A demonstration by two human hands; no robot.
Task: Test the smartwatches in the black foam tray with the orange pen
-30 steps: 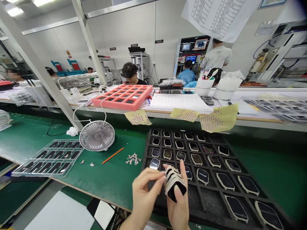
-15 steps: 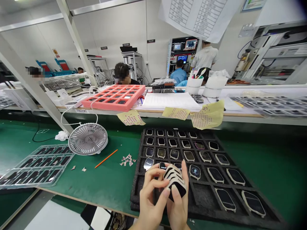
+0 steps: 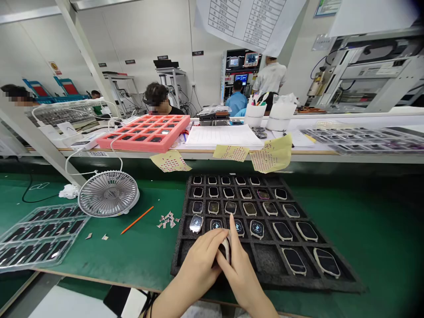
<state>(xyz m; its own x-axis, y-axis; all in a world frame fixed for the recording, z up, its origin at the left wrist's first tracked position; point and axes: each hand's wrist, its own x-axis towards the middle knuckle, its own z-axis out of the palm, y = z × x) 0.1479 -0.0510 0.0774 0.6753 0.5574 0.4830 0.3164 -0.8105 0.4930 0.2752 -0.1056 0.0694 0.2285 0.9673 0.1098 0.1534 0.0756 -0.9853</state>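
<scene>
Both my hands are together over the near edge of a black foam tray. A smartwatch body, of which only a pale rim shows, is pressed between them; its face is hidden. My left hand wraps it from the left, fingers bent over its top. My right hand closes on it from the right, with the index finger pointing up. Rows of watch bodies lie face up in the tray's cells. Just beyond my hands, several have lit screens, among them a watch with a dial and a brighter watch.
Left of the tray are small tabs, an orange stick, a grey fan and a clear plastic tray of black parts. A shelf behind holds a pink foam tray and papers. People sit beyond it.
My hands have closed together around the watch body, which earlier showed a dark face under my fingers. The camera view has shifted, and lit watches behind my hands are now more visible.
</scene>
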